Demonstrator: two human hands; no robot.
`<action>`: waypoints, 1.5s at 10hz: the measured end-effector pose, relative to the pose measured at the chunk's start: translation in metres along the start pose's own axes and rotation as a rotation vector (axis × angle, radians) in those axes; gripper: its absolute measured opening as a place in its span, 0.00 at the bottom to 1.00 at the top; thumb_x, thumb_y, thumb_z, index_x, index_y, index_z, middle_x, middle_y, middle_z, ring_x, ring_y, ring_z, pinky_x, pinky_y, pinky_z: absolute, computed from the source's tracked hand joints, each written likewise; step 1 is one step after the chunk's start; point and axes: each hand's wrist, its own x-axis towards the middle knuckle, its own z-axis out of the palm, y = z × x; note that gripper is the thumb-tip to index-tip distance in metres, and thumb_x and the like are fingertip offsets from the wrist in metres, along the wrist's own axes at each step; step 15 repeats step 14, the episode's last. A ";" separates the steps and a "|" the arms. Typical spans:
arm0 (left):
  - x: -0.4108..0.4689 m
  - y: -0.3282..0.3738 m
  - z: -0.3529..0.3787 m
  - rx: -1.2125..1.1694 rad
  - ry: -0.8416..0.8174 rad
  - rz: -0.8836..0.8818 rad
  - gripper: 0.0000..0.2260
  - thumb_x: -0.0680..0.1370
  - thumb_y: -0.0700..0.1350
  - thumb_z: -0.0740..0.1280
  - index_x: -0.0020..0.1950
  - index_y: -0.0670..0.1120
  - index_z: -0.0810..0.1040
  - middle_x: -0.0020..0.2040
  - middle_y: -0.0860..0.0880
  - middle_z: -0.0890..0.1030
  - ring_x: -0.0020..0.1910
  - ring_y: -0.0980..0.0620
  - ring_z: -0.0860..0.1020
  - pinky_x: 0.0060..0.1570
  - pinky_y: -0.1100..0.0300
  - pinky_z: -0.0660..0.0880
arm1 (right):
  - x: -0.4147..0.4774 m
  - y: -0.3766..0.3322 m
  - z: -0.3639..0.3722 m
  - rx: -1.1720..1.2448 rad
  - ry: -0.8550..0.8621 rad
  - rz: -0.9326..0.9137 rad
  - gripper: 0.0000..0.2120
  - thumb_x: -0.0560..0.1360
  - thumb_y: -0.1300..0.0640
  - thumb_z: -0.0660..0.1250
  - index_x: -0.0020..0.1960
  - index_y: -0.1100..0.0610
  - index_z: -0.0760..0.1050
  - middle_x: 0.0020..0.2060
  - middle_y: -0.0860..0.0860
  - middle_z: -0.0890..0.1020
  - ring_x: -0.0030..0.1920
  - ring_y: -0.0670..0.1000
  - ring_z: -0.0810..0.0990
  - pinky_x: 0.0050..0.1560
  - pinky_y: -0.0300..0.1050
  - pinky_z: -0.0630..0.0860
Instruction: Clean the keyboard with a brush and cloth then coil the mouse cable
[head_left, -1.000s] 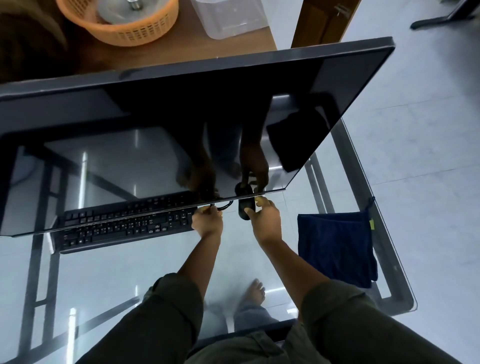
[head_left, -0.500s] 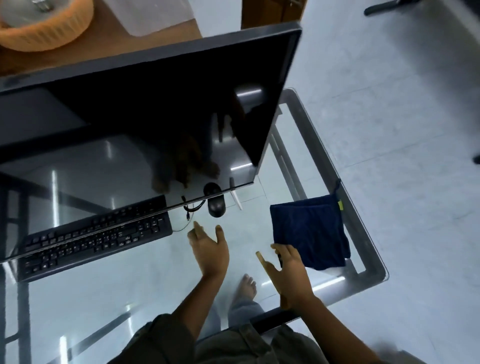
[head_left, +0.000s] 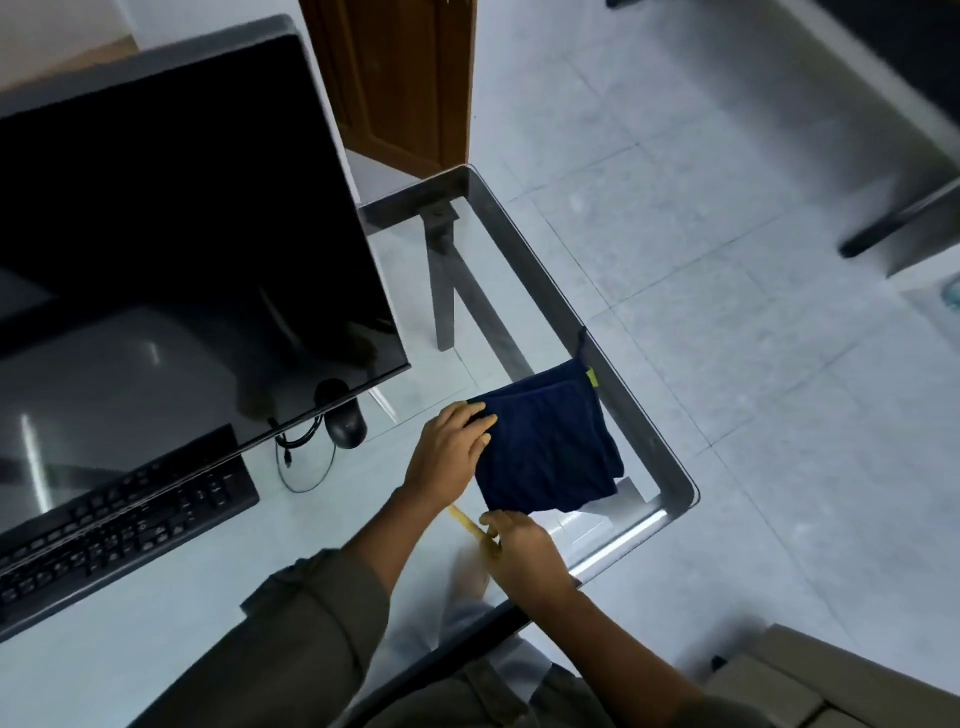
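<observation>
A folded dark blue cloth (head_left: 550, 457) lies near the right corner of the glass table. My left hand (head_left: 447, 452) grips its left edge, fingers over the top. A thin yellow brush handle (head_left: 465, 522) sticks out from under the cloth's near corner, and my right hand (head_left: 524, 551) pinches its near end. The brush's head is hidden. The black mouse (head_left: 345, 423) sits under the monitor's lower edge with its cable (head_left: 304, 457) partly bundled and looping loose on the glass. The black keyboard (head_left: 119, 525) lies to the left, partly under the screen.
A large dark monitor (head_left: 182, 234) leans over the table's left half and hides much of it. The glass table's metal rim (head_left: 652, 436) runs just right of the cloth. A wooden door (head_left: 395, 78) stands behind, with tiled floor to the right.
Both hands left the mouse and cable and moved right. My left hand now holds the cloth and my right hand pinches the yellow handle. The view swung right.
</observation>
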 end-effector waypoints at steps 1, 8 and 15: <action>0.002 -0.010 0.001 0.161 -0.074 0.052 0.18 0.81 0.51 0.64 0.71 0.51 0.74 0.71 0.50 0.74 0.71 0.47 0.70 0.66 0.50 0.71 | -0.001 0.013 -0.016 0.125 0.102 0.035 0.10 0.71 0.58 0.70 0.52 0.54 0.81 0.44 0.48 0.83 0.38 0.45 0.75 0.41 0.31 0.70; -0.049 0.001 0.005 0.298 -0.148 -0.183 0.33 0.80 0.65 0.51 0.80 0.48 0.55 0.80 0.44 0.58 0.79 0.42 0.57 0.73 0.44 0.60 | 0.053 0.028 -0.018 -0.306 0.165 -0.023 0.31 0.82 0.37 0.47 0.81 0.46 0.45 0.81 0.48 0.46 0.80 0.58 0.38 0.78 0.65 0.45; -0.150 -0.032 -0.154 0.222 0.231 -0.182 0.31 0.82 0.63 0.50 0.81 0.53 0.45 0.82 0.51 0.45 0.80 0.52 0.40 0.79 0.46 0.47 | 0.008 -0.145 -0.052 -0.044 0.346 -0.393 0.26 0.84 0.42 0.48 0.80 0.41 0.44 0.80 0.46 0.40 0.79 0.50 0.33 0.79 0.61 0.43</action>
